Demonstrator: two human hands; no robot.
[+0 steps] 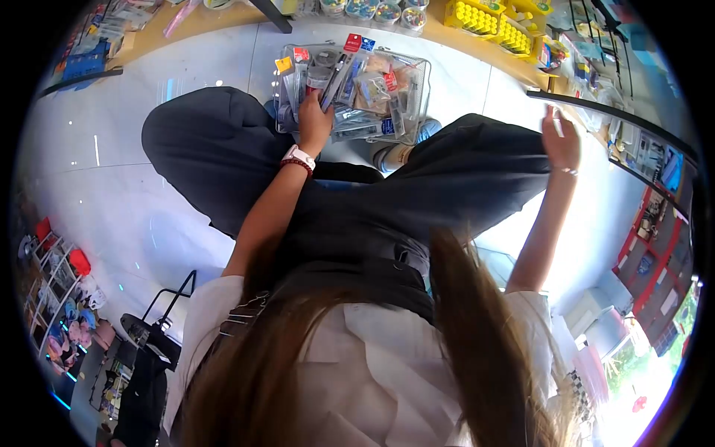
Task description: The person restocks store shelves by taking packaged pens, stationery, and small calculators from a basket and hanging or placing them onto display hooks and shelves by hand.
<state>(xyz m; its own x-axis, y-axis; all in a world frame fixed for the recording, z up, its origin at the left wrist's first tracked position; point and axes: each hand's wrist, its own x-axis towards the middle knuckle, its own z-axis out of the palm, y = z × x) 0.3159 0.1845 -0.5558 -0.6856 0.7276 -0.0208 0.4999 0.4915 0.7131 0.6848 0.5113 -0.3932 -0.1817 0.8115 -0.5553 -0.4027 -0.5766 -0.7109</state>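
Observation:
A wire basket (426,93) on the floor between my knees is filled with clear-wrapped stationery packets (372,93), several with red or blue tags. My left hand (315,121), with a white watch at the wrist, reaches into its left side. The fingers are closed around the lower end of a slim, dark packet (335,80) that slants up and right. A clear round container (319,74) lies just beyond those fingertips. Out to the right, beside my knee and near the shelf's dark edge, my right hand (562,140) has its fingers stretched out and holds nothing visible.
A wooden shelf (439,36) curves across the top, bearing clear tubs (387,13) of colourful bits and yellow boxes (477,18). A dark shelf edge (596,108) juts in at right. A wire rack (48,283) stands at lower left, near a black chair (153,335).

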